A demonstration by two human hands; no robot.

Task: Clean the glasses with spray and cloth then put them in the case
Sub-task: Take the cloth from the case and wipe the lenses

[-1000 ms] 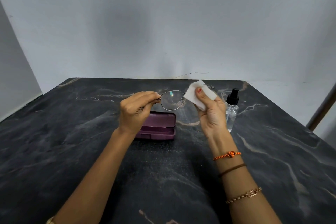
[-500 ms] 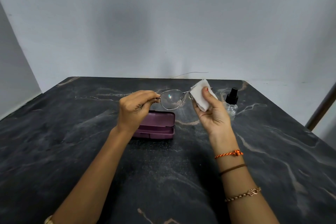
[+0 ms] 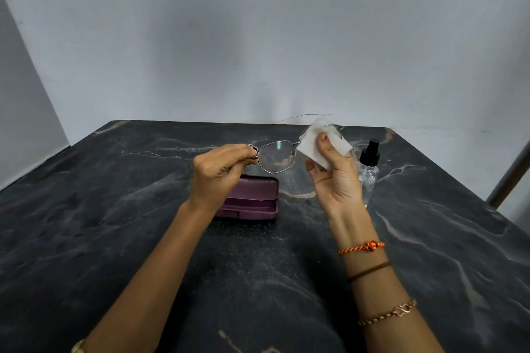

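Wiping higher: cloth on glasses

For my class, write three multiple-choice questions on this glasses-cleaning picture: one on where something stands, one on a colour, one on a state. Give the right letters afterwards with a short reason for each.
1. Where does the spray bottle stand?
A. On the table, to the right of the right hand
B. Inside the case
C. In the left hand

2. What colour is the case?
A. Yellow
B. Purple
C. White

3. What is the right hand doing?
A. Resting flat on the table
B. Pressing the spray nozzle
C. Holding the cloth over one lens of the glasses

Answers:
1. A: the spray bottle stands upright on the table, beyond the right hand.
2. B: the case, lying behind the left hand, is purple.
3. C: the cloth is pinched under the thumb and covers one lens of the glasses, while the left hand pinches the frame's other end.
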